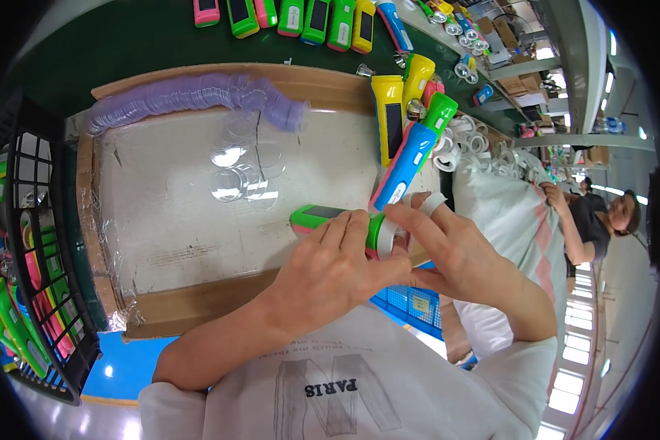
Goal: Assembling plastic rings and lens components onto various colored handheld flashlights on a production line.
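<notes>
A green and pink flashlight (pixel 323 213) with a dark panel lies across my left hand (pixel 330 257), which is closed around its body. At its head end sits a white rim (pixel 387 239). My right hand (pixel 447 242) bends over that head, thumb and index finger at the rim. By its other fingers shows a white plastic ring (pixel 434 204); how it is held is partly hidden. Just beyond my hands lies a blue flashlight (pixel 405 165), beside a green one (pixel 440 114) and a yellow one (pixel 387 117).
A cardboard tray (pixel 191 279) holds a long row of clear purplish discs (pixel 191 99) and several loose clear discs (pixel 231 183). On the left stands a black crate (pixel 48 242) of flashlights. White rings (pixel 469 143) lie by a white sack (pixel 499 220); another person (pixel 594 227) touches it.
</notes>
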The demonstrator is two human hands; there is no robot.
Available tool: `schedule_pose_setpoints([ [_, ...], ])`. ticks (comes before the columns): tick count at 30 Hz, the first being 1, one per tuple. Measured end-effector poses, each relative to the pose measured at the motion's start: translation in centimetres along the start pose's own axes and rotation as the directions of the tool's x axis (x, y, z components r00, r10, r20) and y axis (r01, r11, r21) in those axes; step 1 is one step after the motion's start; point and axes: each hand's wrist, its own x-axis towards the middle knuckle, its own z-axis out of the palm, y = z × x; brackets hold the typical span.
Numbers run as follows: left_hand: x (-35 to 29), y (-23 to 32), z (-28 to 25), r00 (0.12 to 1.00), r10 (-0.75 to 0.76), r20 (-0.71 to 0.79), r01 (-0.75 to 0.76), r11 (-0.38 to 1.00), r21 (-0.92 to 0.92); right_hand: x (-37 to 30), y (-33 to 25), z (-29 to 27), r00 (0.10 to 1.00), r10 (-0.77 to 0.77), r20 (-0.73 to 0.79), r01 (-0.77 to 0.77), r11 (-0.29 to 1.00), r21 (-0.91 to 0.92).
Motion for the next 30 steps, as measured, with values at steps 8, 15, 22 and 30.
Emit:
schedule_pose_setpoints([
  [8,1.7,-4.4,3.4,0.983,-0.140,0.118,0.174,0.913,-0.369,-0.9,2.7,3.5,0.943,0.219,-0.252,-0.145,0.949,0.281],
  [15,2.9,-0.4,0.2,0.963,-0.142,0.228,0.213,0.920,-0.328,-2.2,3.2,3.3,0.879,0.108,-0.464,0.031,0.959,0.281],
  [22,1.4,-1.3,-0.2,0.751,-0.156,0.641,0.654,0.304,-0.693,-1.9,4.7,5.1,0.872,0.105,-0.479,0.378,0.479,0.793],
  [30,-0.9,-2.6,0.3,0.890,-0.270,0.367,0.447,0.670,-0.593,0.2,3.7,8.7,0.801,0.152,-0.579,0.430,0.527,0.733],
])
